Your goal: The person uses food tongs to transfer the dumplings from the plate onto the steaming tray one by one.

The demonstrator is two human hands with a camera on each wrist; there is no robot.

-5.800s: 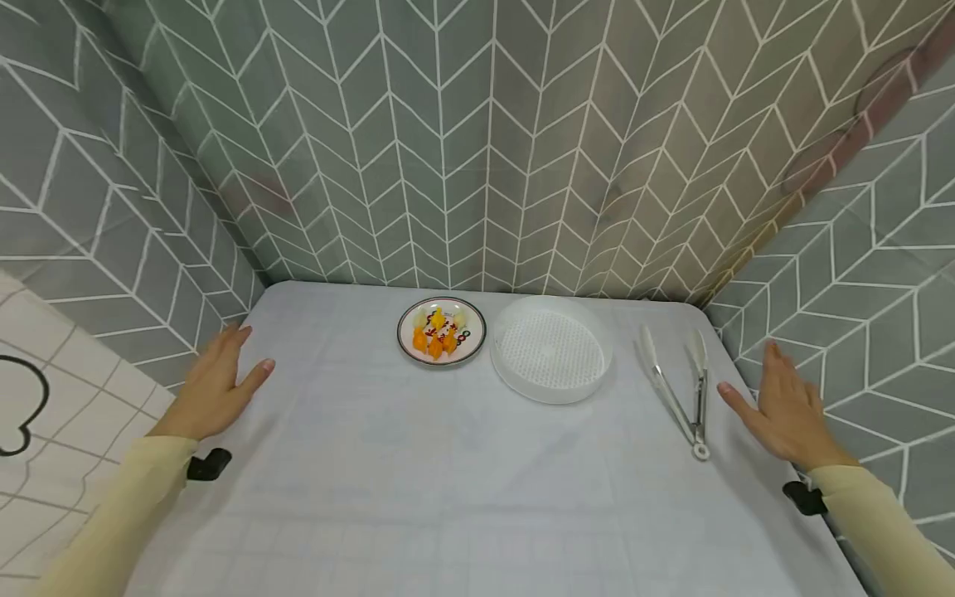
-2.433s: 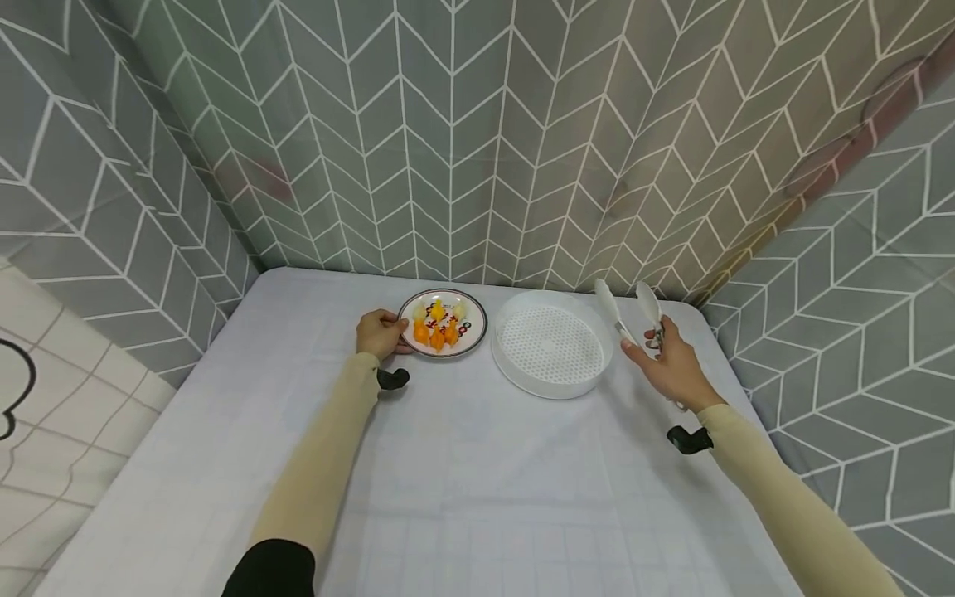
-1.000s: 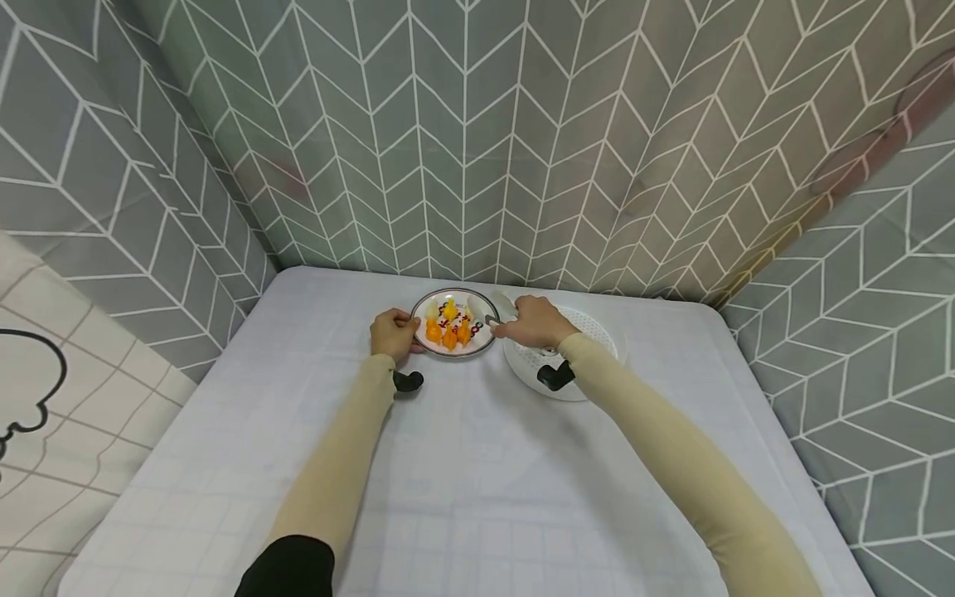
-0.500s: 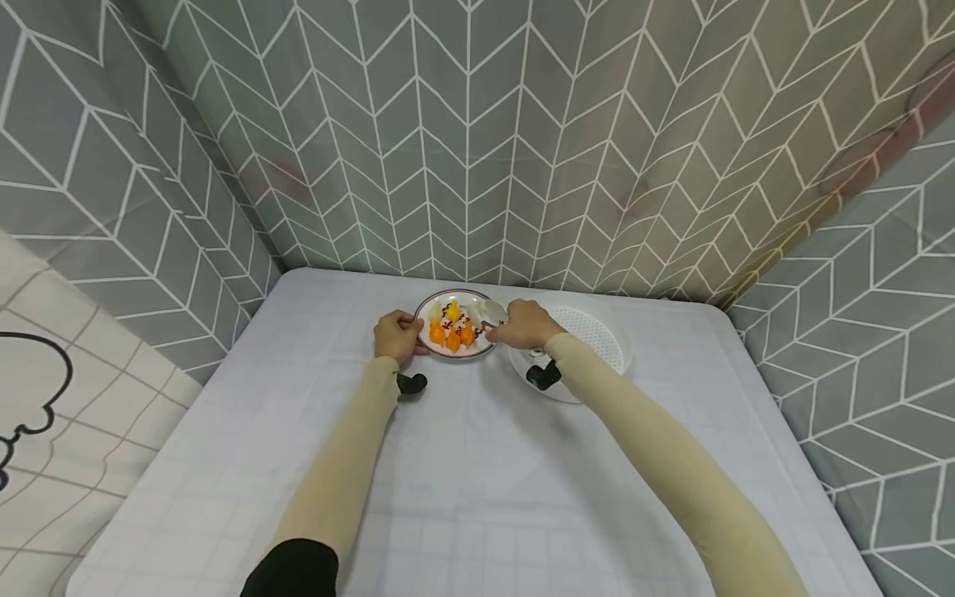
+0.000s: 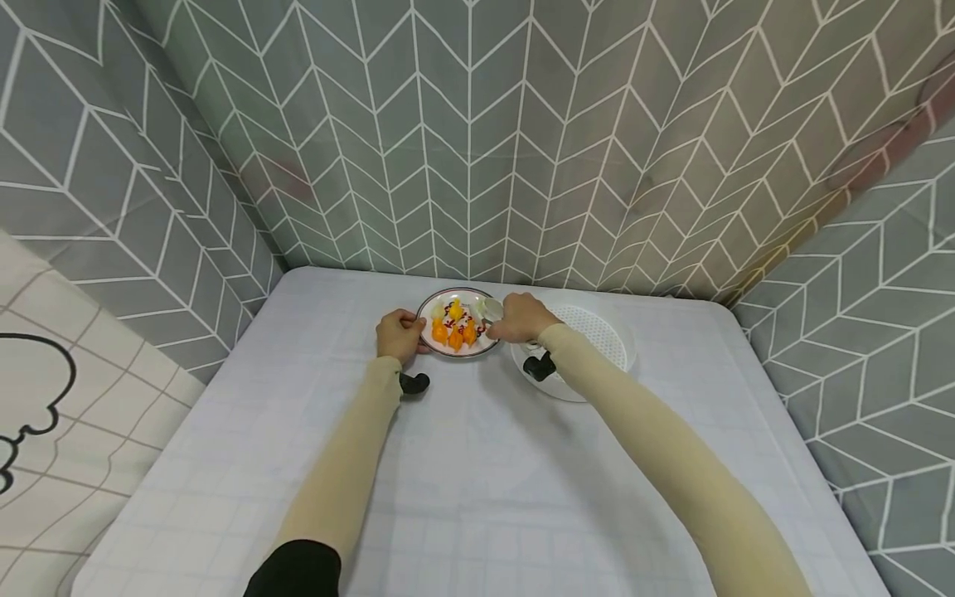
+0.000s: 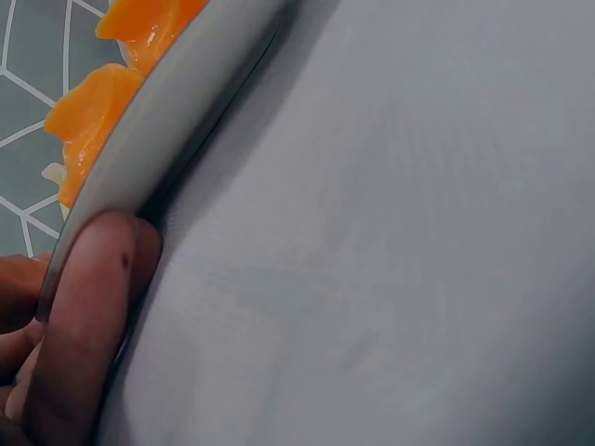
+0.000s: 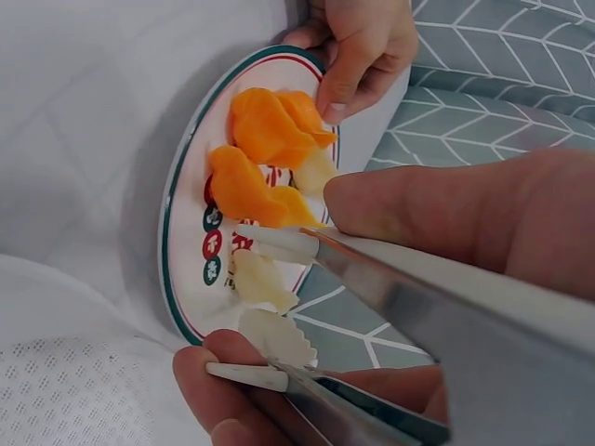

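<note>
My left hand [image 5: 399, 336] pinches the left rim of a round plate [image 6: 177, 111] with a dark-edged rim; in the left wrist view, fingers are under the rim. On the plate lie orange dumpling-shaped pieces [image 7: 270, 130], a yellow one [image 5: 455, 310] and pale ones [image 7: 260, 281]. My right hand [image 5: 522, 317] grips metal tongs [image 7: 400, 297] with white tips, the thumb on one arm and fingers along the other. The tips are spread at the plate's right side, either side of a pale piece, in the right wrist view. Whether they touch it I cannot tell.
A white round perforated tray [image 5: 597, 332] stands just right of the plate, partly hidden under my right hand and forearm. White cloth [image 5: 462, 481] covers the table, and a patterned curtain [image 5: 477, 149] hangs directly behind its far edge.
My left hand has come in to the plate's rim. My right hand has picked up the tongs from the table's right side and carried them left to the plate; lately it shifts only slightly.
</note>
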